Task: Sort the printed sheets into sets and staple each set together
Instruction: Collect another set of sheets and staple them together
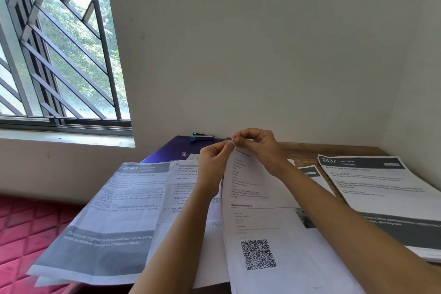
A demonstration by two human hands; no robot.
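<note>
Both hands up at top corner of QR-code sheet (257,222). Left hand (214,162) pinches corner, thumb and forefinger tight on paper edge. Right hand (260,150) pinches same corner from other side, fingers curled. Sheet's top is raised, lower part drapes over other printouts. "2641" sheet (114,210) lies left, overhanging table edge. "2437" stack (381,186) lies right on wooden table (310,150). Stapler (202,136) sits on purple folder (167,153) by wall, just beyond hands, untouched.
</note>
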